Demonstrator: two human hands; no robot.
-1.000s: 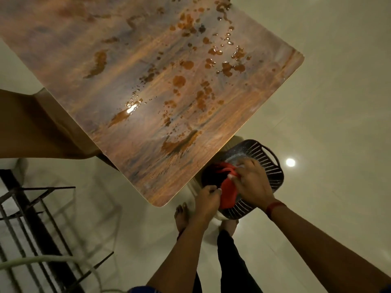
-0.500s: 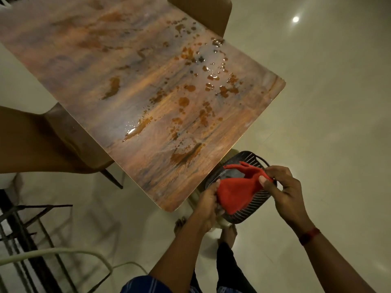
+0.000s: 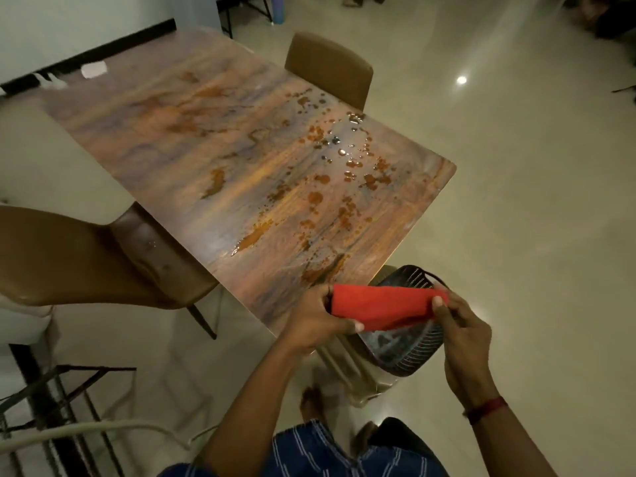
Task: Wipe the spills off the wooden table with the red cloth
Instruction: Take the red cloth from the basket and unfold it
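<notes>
In the lower middle of the frame the person is now holding the red cloth [image 3: 382, 306] pulled out flat between both hands, where half a second ago it was hanging bunched in a loose pouch, and a second ago it was being lifted out of the black basket [image 3: 409, 346]. The left hand [image 3: 316, 318] is pinching the cloth's left end between thumb and fingers; the right hand [image 3: 461, 335] is gripping the right end, thumb on top. That suggests the cloth is being readied as a flat pad, so wiping is likely about to start, though none has been done yet. The cloth is hovering just off the table's near corner, above the basket, which is sitting on a pale stool at lower right. It is looking thick, soft and bright red, doubled over into a long band. Beyond it, the wooden table [image 3: 192, 132] is running toward the upper left, and the orange-brown spills [image 3: 315, 197] are lying scattered across its nearer, right-hand half, some glistening wet. Brown chairs are standing at the left edge and at the far side.
</notes>
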